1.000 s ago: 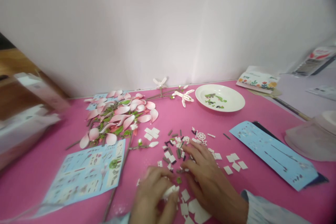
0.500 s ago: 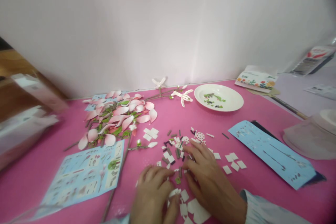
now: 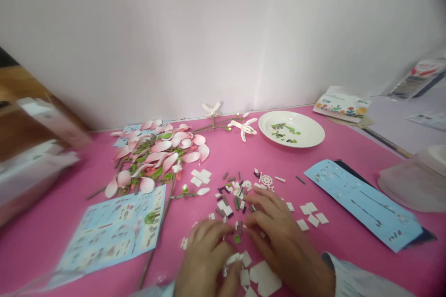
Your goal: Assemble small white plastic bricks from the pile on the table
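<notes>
My left hand (image 3: 205, 260) sits low in the view, its thumb and fingers closed on a small white plastic piece (image 3: 232, 258). My right hand (image 3: 282, 236) rests to its right, with the fingers spread and holding nothing I can see. Its fingertips lie on a scattered pile of small white and dark brown plastic bricks (image 3: 232, 199). Larger white plates (image 3: 265, 278) lie just below the hands, partly hidden by them. A green piece (image 3: 237, 239) lies between my hands.
Pink-and-white plastic petals (image 3: 160, 153) lie heaped at the left, above a blue instruction sheet (image 3: 113, 229). A blossom branch (image 3: 223, 125) and a white dish (image 3: 291, 129) of green pieces stand behind. Another blue sheet (image 3: 362, 202) and a translucent container (image 3: 414, 181) lie right.
My left hand has moved down and slightly right, and the white piece has shifted with it. My right hand has moved only slightly.
</notes>
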`<move>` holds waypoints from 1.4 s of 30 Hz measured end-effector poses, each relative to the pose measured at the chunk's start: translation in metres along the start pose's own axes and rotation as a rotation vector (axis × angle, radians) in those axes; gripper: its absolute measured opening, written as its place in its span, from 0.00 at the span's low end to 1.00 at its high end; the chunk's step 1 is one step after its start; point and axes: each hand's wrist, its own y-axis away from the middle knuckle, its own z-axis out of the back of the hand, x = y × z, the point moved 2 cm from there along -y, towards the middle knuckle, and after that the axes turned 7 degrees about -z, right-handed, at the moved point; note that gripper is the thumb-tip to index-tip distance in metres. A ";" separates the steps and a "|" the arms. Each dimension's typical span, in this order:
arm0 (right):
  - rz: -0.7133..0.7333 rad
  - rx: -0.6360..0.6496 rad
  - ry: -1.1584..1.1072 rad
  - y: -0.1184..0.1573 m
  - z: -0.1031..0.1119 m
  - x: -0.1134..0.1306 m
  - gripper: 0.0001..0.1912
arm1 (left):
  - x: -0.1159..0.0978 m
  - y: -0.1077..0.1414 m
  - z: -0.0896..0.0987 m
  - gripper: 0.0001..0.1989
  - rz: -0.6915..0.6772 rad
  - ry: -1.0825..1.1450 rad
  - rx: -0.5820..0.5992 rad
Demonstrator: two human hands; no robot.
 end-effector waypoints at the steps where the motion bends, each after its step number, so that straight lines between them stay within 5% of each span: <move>1: 0.001 -0.005 -0.031 0.000 0.001 0.001 0.10 | 0.000 0.000 0.000 0.09 -0.003 0.008 -0.001; 12: -0.279 0.143 -0.482 0.000 0.013 0.010 0.05 | 0.004 0.005 -0.002 0.05 -0.025 0.017 0.005; 16: -0.210 0.213 -0.655 0.002 0.013 0.014 0.05 | 0.003 0.007 -0.005 0.03 -0.044 0.001 0.017; 24: -0.193 0.276 -0.549 0.009 0.006 0.014 0.04 | 0.002 0.002 0.001 0.06 0.018 0.145 -0.141; 30: -0.364 0.296 -0.574 0.004 0.007 0.012 0.05 | 0.000 0.006 0.000 0.08 0.207 0.487 -0.270; 35: -0.405 0.262 -0.612 0.005 0.008 0.009 0.03 | 0.001 0.012 -0.004 0.08 0.237 0.464 -0.243; 38: -0.350 0.230 -0.656 0.004 0.011 0.011 0.03 | 0.001 0.011 -0.001 0.03 0.249 0.318 -0.196; 42: -0.250 0.229 -0.713 0.001 0.014 0.015 0.05 | 0.000 0.008 0.002 0.08 0.213 0.263 -0.095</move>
